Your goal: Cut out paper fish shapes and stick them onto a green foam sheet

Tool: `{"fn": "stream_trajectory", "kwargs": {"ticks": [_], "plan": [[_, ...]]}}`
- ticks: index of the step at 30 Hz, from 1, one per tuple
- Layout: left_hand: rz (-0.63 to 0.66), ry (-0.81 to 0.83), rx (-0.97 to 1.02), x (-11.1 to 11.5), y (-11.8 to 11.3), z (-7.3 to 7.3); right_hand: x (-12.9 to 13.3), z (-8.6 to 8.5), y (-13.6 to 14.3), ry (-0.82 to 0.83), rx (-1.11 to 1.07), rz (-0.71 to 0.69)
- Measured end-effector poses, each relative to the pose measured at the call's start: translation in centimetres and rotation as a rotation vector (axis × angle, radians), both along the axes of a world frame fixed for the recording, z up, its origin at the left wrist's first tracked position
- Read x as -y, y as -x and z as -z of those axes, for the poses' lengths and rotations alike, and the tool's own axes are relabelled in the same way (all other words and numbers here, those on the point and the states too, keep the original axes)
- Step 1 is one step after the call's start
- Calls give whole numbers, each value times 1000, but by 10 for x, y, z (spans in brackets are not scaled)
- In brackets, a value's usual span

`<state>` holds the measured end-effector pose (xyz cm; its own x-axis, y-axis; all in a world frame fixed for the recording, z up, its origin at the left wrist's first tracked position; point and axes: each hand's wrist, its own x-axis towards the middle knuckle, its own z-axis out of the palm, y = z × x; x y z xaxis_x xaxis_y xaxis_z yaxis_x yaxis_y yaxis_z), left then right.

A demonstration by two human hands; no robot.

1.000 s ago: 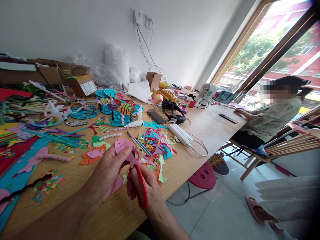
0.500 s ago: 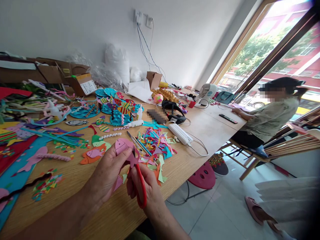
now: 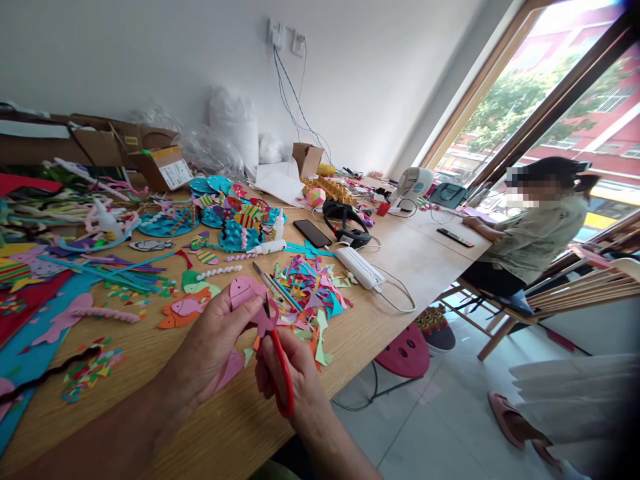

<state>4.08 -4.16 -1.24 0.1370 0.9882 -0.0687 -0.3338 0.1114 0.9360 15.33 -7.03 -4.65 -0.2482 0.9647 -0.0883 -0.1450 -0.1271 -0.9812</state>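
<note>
My left hand [image 3: 217, 343] pinches a pink paper fish [image 3: 244, 288] between thumb and fingers, its head pointing up and left. In my right hand [image 3: 295, 377] are red-handled scissors [image 3: 284, 373], their blades at the pink paper near the fish's tail. Part of another pink piece [image 3: 231, 370] shows below my left hand. Orange and pink paper fish [image 3: 183, 310] lie on the table just left of my left hand. Behind the scissors is a heap of colourful paper scraps [image 3: 313, 287], with pens [image 3: 277, 287] beside it.
A white power strip [image 3: 361, 268], a phone [image 3: 313, 234] and a black headset [image 3: 347, 223] lie farther back on the wooden table [image 3: 200, 427]. Pipe cleaners [image 3: 107, 273] and blue decorated discs [image 3: 167, 223] crowd the left. A person [image 3: 535, 233] sits at the far right end.
The seated person's head has shifted slightly left and forward. My hands, the pink fish and the scissors stay in nearly the same place.
</note>
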Motion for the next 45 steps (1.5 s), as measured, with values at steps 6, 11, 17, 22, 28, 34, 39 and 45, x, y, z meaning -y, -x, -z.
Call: {"fn": "stream_trajectory", "kwargs": {"ticks": [6,11,17,22,28,34,39,45], "plan": [[24,-39,-76,-3,4,2,0,0,-2,5,9,-10],[40,-38,-93,-5,8,1,1,0,-5,6,34,-31],[81,-46,-116,-6,11,-2,1,3,-10,-42,24,-72],[153,-41,-142,-6,15,-6,2,8,-16,-49,33,-111],[204,-22,-246,-8,20,-14,1,11,-21,-9,52,-129],[208,-11,-316,-10,22,-21,2,10,-23,5,103,-127],[212,-54,-306,-12,22,-24,2,9,-25,-33,155,-107],[229,-45,-318,-13,23,-27,1,7,-26,-60,155,-113]]}}
